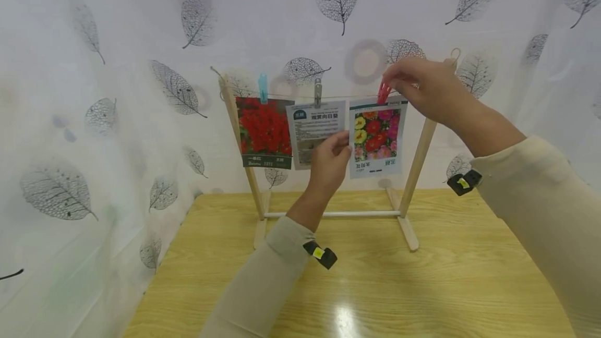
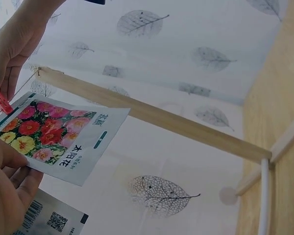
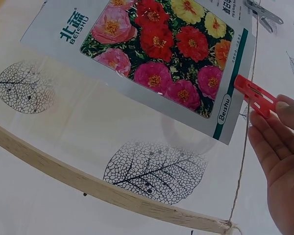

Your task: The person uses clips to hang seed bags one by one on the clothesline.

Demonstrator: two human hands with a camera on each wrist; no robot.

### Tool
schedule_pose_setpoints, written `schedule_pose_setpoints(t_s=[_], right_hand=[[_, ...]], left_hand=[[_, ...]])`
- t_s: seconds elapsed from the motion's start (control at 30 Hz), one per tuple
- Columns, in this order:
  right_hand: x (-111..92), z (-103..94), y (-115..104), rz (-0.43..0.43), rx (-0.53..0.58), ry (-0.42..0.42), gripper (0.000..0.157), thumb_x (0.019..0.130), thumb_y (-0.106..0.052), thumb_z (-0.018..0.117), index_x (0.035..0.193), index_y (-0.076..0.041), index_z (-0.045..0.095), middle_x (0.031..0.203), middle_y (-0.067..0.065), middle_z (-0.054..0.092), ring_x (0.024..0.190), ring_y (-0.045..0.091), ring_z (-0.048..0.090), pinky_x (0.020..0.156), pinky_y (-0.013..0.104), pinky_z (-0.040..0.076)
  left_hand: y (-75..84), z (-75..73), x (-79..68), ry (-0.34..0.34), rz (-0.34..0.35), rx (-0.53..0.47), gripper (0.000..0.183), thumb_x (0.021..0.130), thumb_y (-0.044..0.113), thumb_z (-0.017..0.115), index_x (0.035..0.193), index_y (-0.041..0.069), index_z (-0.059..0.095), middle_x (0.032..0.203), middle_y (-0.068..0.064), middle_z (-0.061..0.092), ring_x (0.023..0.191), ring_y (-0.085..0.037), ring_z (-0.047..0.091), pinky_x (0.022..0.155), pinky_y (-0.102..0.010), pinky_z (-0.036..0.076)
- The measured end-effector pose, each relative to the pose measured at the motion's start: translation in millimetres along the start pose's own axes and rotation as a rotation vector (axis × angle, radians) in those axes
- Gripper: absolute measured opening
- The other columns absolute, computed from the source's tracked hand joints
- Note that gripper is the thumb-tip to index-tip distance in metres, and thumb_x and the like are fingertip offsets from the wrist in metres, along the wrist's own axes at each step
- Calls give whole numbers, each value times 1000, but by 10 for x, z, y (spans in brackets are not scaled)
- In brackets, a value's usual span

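Observation:
A seed packet [image 1: 375, 140] with colourful flowers on its front hangs upside down in the head view, its top edge at a thin string [image 3: 242, 166]. My right hand [image 1: 424, 85] pinches a red clothespin [image 3: 255, 94], whose tip meets the packet's edge beside the string. Lower down, my left hand [image 1: 330, 163] holds the left edge of that packet between thumb and fingers, as the left wrist view shows. Left of it hangs a text-covered packet [image 1: 319, 124] under a grey clothespin [image 1: 317, 93], then a red-flower packet [image 1: 265, 134] under a blue clothespin [image 1: 263, 87].
Two wooden posts [image 1: 419, 163] carry the string, joined low down by a white rod [image 1: 361, 214]. Their wooden feet [image 1: 408, 233] stand on a wood-grain table [image 1: 422, 286]. A leaf-printed curtain [image 1: 263, 9] hangs close behind the stand.

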State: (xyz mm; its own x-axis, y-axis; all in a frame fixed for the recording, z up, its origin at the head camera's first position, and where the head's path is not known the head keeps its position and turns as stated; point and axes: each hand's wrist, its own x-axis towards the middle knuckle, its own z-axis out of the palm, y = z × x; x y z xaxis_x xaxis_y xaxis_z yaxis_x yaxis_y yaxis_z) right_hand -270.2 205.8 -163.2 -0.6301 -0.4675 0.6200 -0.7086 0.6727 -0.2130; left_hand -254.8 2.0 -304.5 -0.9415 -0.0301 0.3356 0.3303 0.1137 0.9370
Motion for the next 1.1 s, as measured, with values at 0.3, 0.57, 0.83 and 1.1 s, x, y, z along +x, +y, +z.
schedule_pose_setpoints(t_s=[0.3,0.57,0.83,1.1], right_hand=[[22,34,22,-57,-34,31,19,99,-4,61,116,-1,69,118,17,71,114,35,67,101,52,52],[10,41,-1,-32,-36,11,24,101,-6,58,123,-1,68,127,18,68,117,38,65,102,53,51],[2,62,10,-50,-29,31,28,100,-4,59,127,-1,66,128,19,67,116,37,65,100,53,52],[9,73,23,-48,-36,38,29,100,-3,59,128,-2,66,130,20,66,119,38,63,102,54,50]], left_hand=[[-37,-26,18,15,23,-30,36,97,2,59,133,6,64,122,-11,71,111,-20,70,96,-31,57],[-79,-67,-13,20,49,-30,35,97,2,60,131,7,66,121,-11,72,109,-20,70,91,-32,59],[-154,-99,-26,22,82,-9,32,97,3,59,128,8,68,122,-9,72,111,-20,70,91,-28,58],[-151,-121,-62,49,91,-18,30,96,1,60,124,5,68,119,-12,72,109,-22,70,93,-29,57]])
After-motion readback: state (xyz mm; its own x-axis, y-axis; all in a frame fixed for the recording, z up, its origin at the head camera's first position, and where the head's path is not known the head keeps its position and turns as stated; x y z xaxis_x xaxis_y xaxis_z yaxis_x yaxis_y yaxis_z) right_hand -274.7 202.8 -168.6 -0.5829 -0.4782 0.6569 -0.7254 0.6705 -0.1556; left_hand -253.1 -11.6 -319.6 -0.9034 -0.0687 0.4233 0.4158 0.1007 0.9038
